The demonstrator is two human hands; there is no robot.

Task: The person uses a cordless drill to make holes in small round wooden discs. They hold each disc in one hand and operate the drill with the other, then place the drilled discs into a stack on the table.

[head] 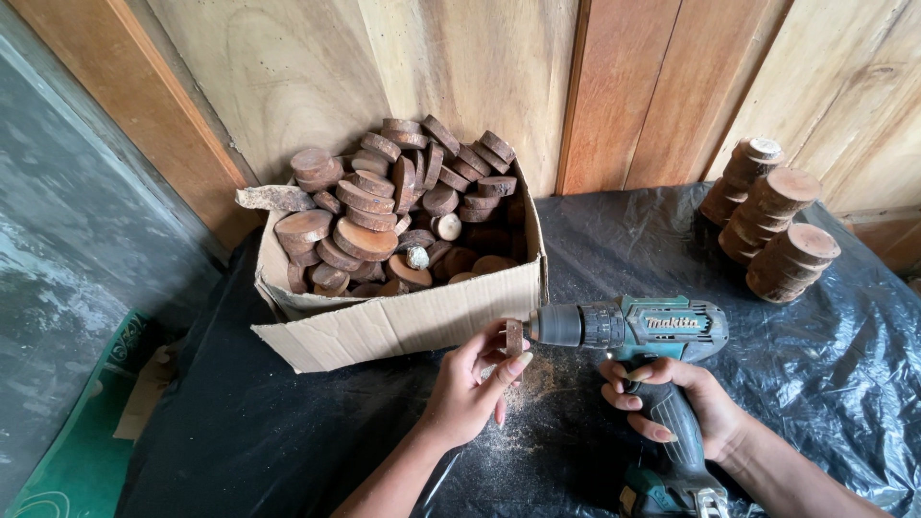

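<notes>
Small wood disc (514, 337) sits upright on edge at centre of the scene, pinched between thumb and fingertips of the left hand (470, 388), just above the black plastic sheet (614, 240). Its flat face is turned right, and the nose of the cordless drill (624, 326) is up against it. Bit itself is hidden, so can't tell if it's in the wood yet.

Left-hand grip: fingers closed tight round the disc rim, nothing else held. Right hand (676, 403) is wrapped fully round the drill handle, with the index finger up near the trigger area; drill body lies level, pointing left.

Step in hand, as I read it: drilling through the disc face. Pale sawdust (537, 379) lies on the sheet right under the disc, which fits that.

Next move prob. calls for keeping the drill square to the face, holding a firm pinch so the disc doesn't spin, and keeping the fingertips off the bit's exit side.

Further out: open cardboard box (403, 321) on the far-left side, heaped w/ more brown discs. At far right, stacks of wood rounds (772, 225) stand against the plank wall (480, 67). At left, grey floor and a green mat (86, 451).
</notes>
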